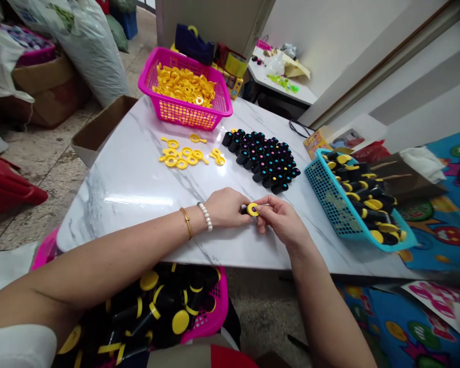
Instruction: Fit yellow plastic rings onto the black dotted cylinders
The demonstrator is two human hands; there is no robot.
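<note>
My left hand (226, 207) and my right hand (279, 219) meet above the near edge of the white marble table (130, 179). Both are closed on one small black tube with a yellow ring (252, 209) at its end; the left grips the black body, the right pinches the ring. A few loose yellow rings (184, 156) lie on the table beyond the hands. A block of black tubes (264, 158) lies packed together to the right of them.
A pink basket (186, 110) of yellow rings stands at the table's far side. A teal basket (337, 204) of black-and-yellow tubes sits at the right edge. Another pink basket (214, 312) of such tubes is by my lap. A cardboard box (99, 128) stands left of the table.
</note>
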